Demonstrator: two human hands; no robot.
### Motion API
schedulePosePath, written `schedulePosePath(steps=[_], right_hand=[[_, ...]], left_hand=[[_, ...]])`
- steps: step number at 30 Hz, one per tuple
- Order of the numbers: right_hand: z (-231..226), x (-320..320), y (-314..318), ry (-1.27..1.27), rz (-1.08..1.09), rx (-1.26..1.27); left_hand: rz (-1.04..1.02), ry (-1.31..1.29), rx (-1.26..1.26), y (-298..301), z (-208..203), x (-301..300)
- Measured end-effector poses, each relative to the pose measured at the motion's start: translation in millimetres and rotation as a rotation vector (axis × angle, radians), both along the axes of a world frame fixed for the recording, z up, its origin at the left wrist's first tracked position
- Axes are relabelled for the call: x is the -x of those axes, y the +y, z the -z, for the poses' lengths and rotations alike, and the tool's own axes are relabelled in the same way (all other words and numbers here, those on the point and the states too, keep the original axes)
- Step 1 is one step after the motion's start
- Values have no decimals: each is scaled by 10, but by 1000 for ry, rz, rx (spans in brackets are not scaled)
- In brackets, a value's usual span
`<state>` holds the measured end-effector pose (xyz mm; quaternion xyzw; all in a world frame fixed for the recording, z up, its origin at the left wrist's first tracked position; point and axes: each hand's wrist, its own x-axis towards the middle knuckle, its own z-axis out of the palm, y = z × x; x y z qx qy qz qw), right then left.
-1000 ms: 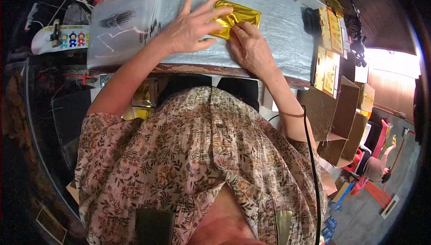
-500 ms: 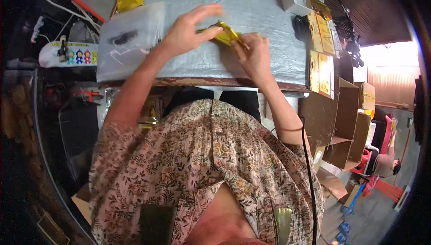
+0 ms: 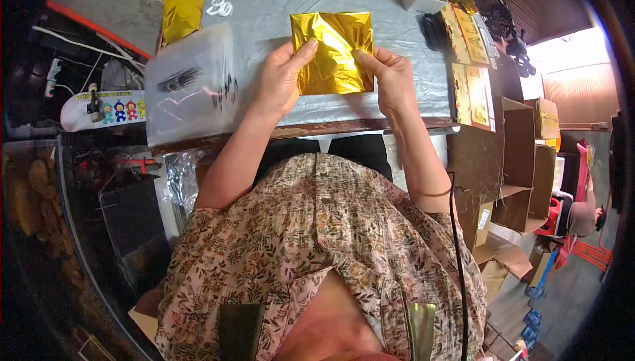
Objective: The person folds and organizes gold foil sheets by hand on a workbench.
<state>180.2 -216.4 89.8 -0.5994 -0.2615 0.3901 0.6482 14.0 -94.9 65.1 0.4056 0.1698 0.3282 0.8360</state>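
Gold foil square (image 3: 334,73) held flat at upper centre of the frame, over the tabletop (image 3: 264,7).
Fingers of the left hand (image 3: 278,80) and right hand (image 3: 397,86) pinch its opposite sides, thumbs on top; light, even tension should limit creasing. Upper right, a white box (image 3: 424,1), contents unclear.

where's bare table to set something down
Bare grey covering shows between the white rings and gold packet, and between the packet and white box. Left is crowded with clear plastic and gold foil, right with the box and a dark object.
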Motion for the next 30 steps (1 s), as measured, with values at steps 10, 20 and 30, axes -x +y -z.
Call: schedulePosePath(steps=[10,20,30], right_hand=[[72,-356,66,18,38,-150],[73,-266,-5,32,214,-210],[-12,-408,-361,-71,-36,85]], left_hand=[[63,70,-50,-83,51,4],[-145,153,52,-117,184,-137],[-175,115,68,-84,85,-225]])
